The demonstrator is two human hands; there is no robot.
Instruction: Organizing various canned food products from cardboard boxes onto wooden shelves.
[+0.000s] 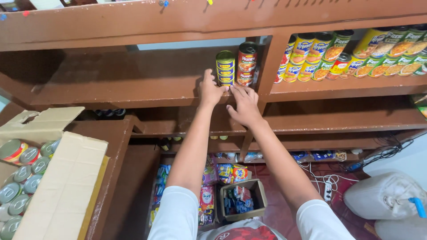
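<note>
My left hand (pixel 210 91) & right hand (pixel 242 106) rest open, gripping nothing, fingertips at the yellow can stack (pixel 225 68) w/ red can (pixel 247 63) just beyond—a clumsy nudge could topple both.

cardboard box of tins (pixel 53 186), stocked shelf cans (pixel 356 55), white sack (pixel 382 195)

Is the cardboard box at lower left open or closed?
Open: the cardboard box has its flaps folded out, and rows of can tops show inside.

Short white sleeves, bare forearms, white shirt front with a red-and-dark print
</note>
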